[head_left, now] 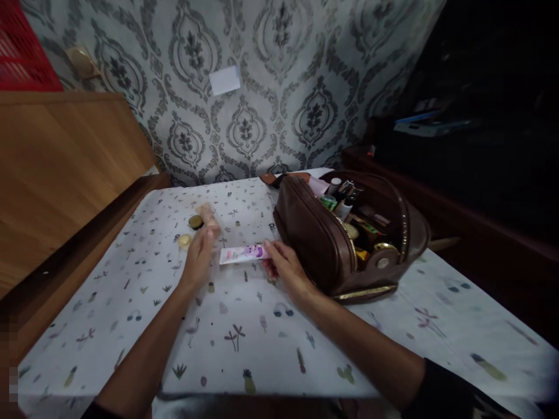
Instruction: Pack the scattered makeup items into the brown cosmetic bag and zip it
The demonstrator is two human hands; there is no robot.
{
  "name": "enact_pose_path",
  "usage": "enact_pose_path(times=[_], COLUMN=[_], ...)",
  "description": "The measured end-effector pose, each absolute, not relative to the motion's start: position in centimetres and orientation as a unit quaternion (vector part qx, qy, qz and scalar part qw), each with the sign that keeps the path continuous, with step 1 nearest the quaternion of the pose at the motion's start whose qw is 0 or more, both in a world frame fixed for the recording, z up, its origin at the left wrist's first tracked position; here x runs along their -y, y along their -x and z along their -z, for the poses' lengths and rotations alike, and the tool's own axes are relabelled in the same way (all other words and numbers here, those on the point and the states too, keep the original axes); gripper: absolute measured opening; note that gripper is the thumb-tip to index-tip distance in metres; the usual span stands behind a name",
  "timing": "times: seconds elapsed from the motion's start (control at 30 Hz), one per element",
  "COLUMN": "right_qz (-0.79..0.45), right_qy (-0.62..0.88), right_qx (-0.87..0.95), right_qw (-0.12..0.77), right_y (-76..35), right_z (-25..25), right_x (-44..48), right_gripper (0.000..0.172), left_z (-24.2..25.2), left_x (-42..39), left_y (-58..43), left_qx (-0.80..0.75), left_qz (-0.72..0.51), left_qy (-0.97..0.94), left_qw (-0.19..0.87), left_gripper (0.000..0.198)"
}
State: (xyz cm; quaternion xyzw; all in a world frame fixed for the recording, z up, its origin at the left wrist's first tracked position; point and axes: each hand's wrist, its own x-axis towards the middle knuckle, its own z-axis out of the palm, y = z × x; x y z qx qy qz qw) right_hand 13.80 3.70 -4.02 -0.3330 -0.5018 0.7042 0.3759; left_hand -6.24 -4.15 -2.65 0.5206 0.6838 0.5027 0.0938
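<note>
My right hand (pixel 286 265) grips one end of a small white squeeze tube (pixel 238 254) with a pink and purple cartoon print, held level just above the tablecloth. My left hand (pixel 200 256) is slightly blurred, its fingers pinched together at the near end of a beige tube (pixel 206 212). Beside that tube lie a round dark olive-lidded pot (pixel 195 221) and a small round cream-yellow pot (pixel 184 240). To the right of my right hand stands a brown leather toiletry bag (pixel 314 233), unzipped, with bottles, tubes and other cosmetics inside, partly hidden by its walls.
A white printed tablecloth (pixel 209 361) covers the table. Wooden furniture (pixel 65 151) borders it on the left, with a red basket (pixel 26 52) above. Patterned wallpaper (pixel 279 105) rises behind, and dark furniture (pixel 480 262) stands on the right.
</note>
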Motion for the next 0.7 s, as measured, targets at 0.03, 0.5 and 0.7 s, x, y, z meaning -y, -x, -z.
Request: enact_pose_path(times=[0.03, 0.5, 0.7], right_qz=[-0.703, -0.686, -0.692], right_qy=[0.333, 0.341, 0.345], right_qx=[0.502, 0.524, 0.517], right_qw=[0.378, 0.372, 0.367], right_y=[-13.8, -14.0, -14.1], right_z=[4.0, 3.8, 3.7], right_x=[-3.7, -3.6, -3.4], right_gripper=[0.061, 0.06, 0.059], left_z=[3.0, 4.1, 4.6], left_x=[3.8, 3.0, 4.0], left_y=[6.8, 7.2, 12.3], left_qx=[-0.719, -0.683, -0.776], left_qz=[-0.501, -0.41, -0.403], left_qy=[-0.477, -0.597, -0.485], left_qw=[0.067, 0.092, 0.008], left_gripper=[0.052, 0.034, 0.026])
